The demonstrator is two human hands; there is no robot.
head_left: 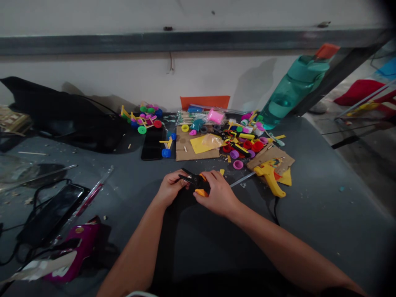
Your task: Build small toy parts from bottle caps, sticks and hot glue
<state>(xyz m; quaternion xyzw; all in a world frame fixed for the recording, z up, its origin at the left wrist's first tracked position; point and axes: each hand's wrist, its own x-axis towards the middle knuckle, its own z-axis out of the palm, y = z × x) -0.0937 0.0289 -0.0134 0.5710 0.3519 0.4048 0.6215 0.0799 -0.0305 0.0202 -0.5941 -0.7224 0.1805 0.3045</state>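
My right hand is wrapped around the orange-and-black handles of a pair of pliers, whose black jaws point left and are parted. Close beside the jaws, the fingers of my left hand are pinched together. Something small and pale may be between them, but the jaws and fingers hide it. Beyond my hands lies a cardboard sheet with a yellow paper piece on it. Loose coloured bottle caps, among them a purple one, lie to its right.
A yellow glue gun lies at right, its cord running toward me. A teal bottle leans near the wall. Small wheeled models, a black phone and a black bag are at the back left. A magenta device sits front left.
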